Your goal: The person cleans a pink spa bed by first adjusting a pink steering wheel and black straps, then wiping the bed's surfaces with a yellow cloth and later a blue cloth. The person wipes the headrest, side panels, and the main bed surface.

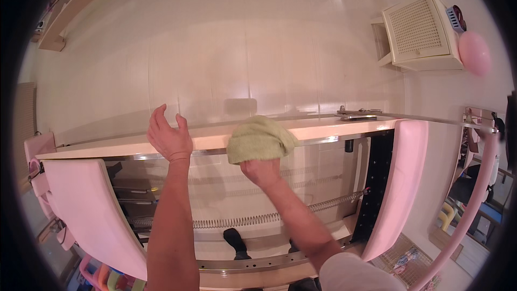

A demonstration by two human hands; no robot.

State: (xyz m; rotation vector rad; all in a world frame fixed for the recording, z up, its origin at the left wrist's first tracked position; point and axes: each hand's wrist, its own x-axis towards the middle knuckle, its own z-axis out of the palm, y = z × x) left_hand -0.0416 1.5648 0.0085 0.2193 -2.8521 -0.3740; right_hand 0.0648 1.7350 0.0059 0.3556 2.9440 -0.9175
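Observation:
My right hand (261, 172) holds a green cloth (260, 139), whose folds cover most of the fingers. The cloth lies over the far wooden side rail (210, 136) of a Pilates reformer. My left hand (169, 135) hovers at the same rail farther left, its fingers spread and nothing in it; whether it touches the wood is unclear. A pink padded carriage (89, 206) sits at the left, and a narrower pink pad (400, 186) at the right. Between them a metal coil spring (238, 222) runs below my wrists.
A cream cabinet with a woven door (418, 28) stands at upper right, beside a pink ball (474, 53). A pink padded bar (464, 234) curves along the right. Another wooden frame (76, 8) is at upper left. Dark-covered feet (235, 240) show between the rails.

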